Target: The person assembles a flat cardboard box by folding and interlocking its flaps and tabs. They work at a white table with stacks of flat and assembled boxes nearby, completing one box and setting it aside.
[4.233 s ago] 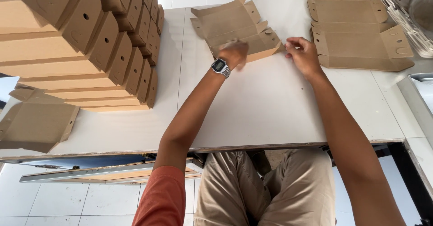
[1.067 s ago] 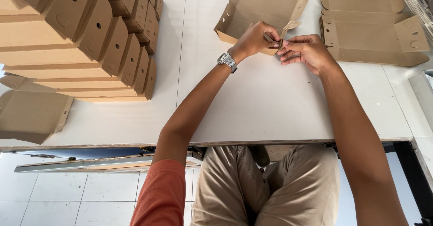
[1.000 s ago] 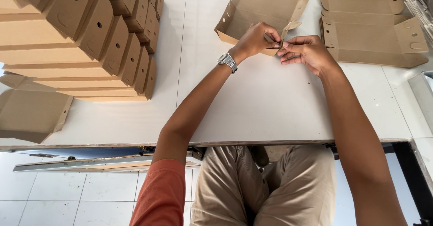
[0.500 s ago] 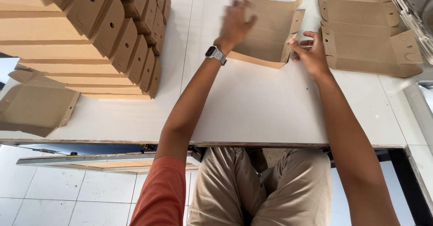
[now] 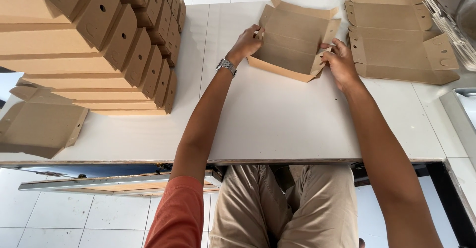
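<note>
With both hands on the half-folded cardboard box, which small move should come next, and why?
Probably fold the right end wall upright. The left hand already holds its side of the cardboard box raised, while the right hand grips a flap that leans outward, so that end looks unfinished.

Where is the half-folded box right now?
In the head view, the half-folded box sits on the far middle of the table, between the left hand and right hand, left of the flat blanks.

One half-folded box [image 5: 292, 42]; one flat blank stack [image 5: 396, 40]; two hands.
</note>
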